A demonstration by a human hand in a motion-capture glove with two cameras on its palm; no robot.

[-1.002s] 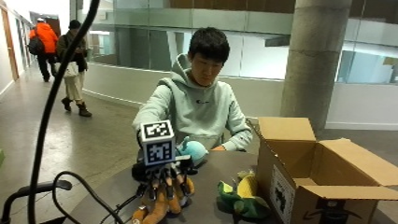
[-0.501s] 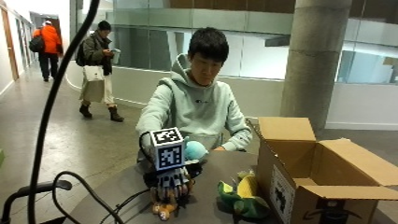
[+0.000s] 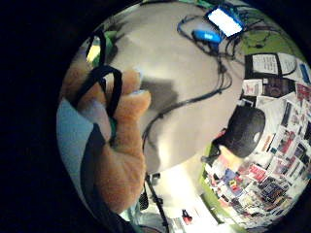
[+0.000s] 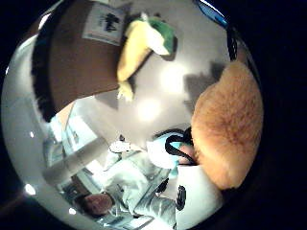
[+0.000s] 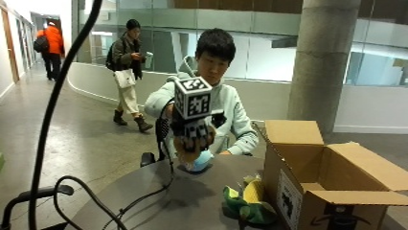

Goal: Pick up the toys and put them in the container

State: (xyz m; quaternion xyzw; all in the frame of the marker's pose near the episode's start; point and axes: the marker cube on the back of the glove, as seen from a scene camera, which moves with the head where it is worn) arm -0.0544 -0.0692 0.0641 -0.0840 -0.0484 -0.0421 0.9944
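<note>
**Gloved hand aloft with plush toy; box to one side**

Item 1, right hand [image 5: 193, 136]: raised above the round table [image 5: 172, 196], in front of the person's chest. Fingers curled round an orange plush toy [image 5: 189, 154], which hangs below the palm with a pale blue part at its lower end. Both palm views confirm the hold: orange fur lies close against the palm, with fingertips [image 3: 137, 93] wrapped over it. The toy is clear of the tabletop.

Item 2, cardboard box [image 5: 328, 179]: the container, open at the top, flaps spread, standing at the table's edge. In the outside view it lies to the right of the raised hand and lower than it, well apart.

Item 3, green and yellow plush toy [image 5: 248, 201]: lying on the table just beside the box's near wall, between hand and box. Its long axis runs roughly along that wall in the thumb-side view.

Relation governing the next move, as a judgement: the held toy must travel sideways over the second toy and above the box rim before release; the box opening faces upward, so approach is from above.

Not determinable: the orange toy's full shape and head end; the box's contents; the bare hand, hidden behind the gloved hand and the table.
</note>
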